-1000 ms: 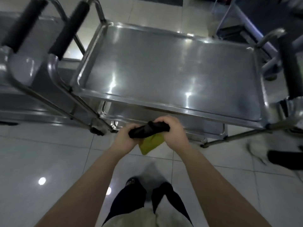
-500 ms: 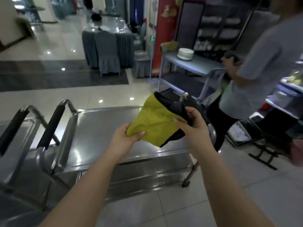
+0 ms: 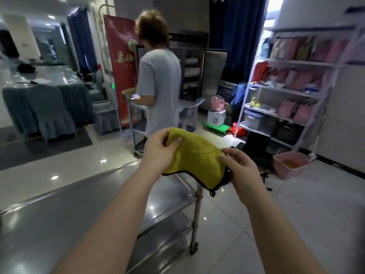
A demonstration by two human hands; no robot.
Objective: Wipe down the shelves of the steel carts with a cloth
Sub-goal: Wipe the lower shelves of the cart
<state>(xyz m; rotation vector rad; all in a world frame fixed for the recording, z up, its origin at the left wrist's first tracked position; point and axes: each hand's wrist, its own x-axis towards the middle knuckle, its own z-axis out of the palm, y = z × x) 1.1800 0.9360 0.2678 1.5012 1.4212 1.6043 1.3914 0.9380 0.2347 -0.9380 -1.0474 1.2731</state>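
I hold a yellow cloth point(image 3: 199, 157) with a black hem spread out at chest height between both hands. My left hand point(image 3: 161, 150) pinches its upper left corner between thumb and fingers. My right hand point(image 3: 240, 169) grips its right edge, where the black backing bunches up. Below the cloth stands a steel cart point(image 3: 59, 210); its shiny top shelf fills the lower left and its lower shelves show at the right end by a leg with a caster.
A person in a grey shirt point(image 3: 158, 89) stands just beyond the cart at another trolley. A white rack of bags point(image 3: 296, 91) lines the right wall, with a pink tub point(image 3: 290, 164) on the floor. A draped table and chairs point(image 3: 43, 99) stand at left.
The view has swung up from the cart to the room. The cloth went from a wrung black roll to an unfolded yellow sheet held between both hands.
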